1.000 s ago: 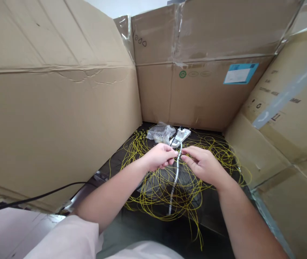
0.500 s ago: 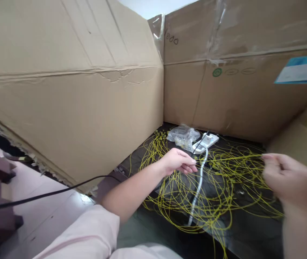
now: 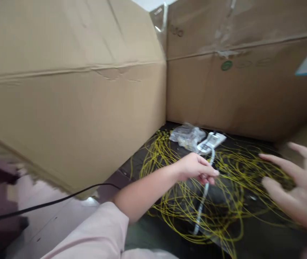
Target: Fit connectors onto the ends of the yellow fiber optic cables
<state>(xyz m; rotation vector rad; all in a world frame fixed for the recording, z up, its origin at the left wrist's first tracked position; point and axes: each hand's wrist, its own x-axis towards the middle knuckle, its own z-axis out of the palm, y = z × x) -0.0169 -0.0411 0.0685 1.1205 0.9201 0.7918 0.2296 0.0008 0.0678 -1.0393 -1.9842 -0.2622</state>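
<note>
My left hand (image 3: pixel 198 168) is over the middle of the pile, its thumb and fingertips pinched on a thin yellow wire that runs off to the right. A loose tangle of yellow wires (image 3: pixel 166 201) spreads beneath both hands on a dark surface. At the right edge my right hand (image 3: pixel 295 183) is open, blurred by motion, with fingers spread above the wires and nothing seen in them. Just behind my left hand lies a white power strip (image 3: pixel 211 142), and its white cord (image 3: pixel 202 205) passes under that hand towards me.
A clear plastic bag (image 3: pixel 187 136) lies beside the power strip. Cardboard walls stand at the left (image 3: pixel 88 108), the back (image 3: pixel 237 97) and the right. A black cable (image 3: pixel 62 196) crosses at the lower left, above a pale floor (image 3: pixel 51 230).
My right hand has let go of the wire end and opened its fingers. The stretched wire has gone slack. My left hand has moved right and slightly down, still pinching. The view has shifted a little.
</note>
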